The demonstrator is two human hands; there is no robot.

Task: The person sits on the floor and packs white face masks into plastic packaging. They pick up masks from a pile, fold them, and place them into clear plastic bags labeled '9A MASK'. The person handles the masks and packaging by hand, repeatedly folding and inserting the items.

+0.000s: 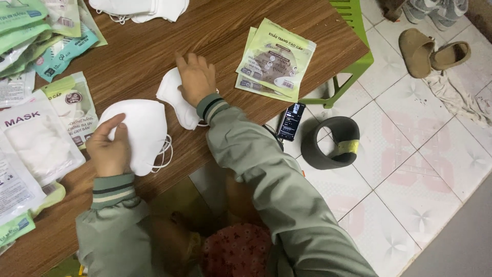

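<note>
Left hand (108, 149) fingers clamped on edge of white folded mask (141, 131), flat on wooden counter (215, 31). Right hand (196, 79) fingers together, pressed flat on second white mask (174, 100), just right of first; long axes roughly parallel.

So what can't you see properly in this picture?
- Head view: the right hand covers part of a white mask.
- The left hand hides the edge of a white mask stack.
- The packets at left are cut off by the frame edge.
- The phone screen is too small to make out.
</note>
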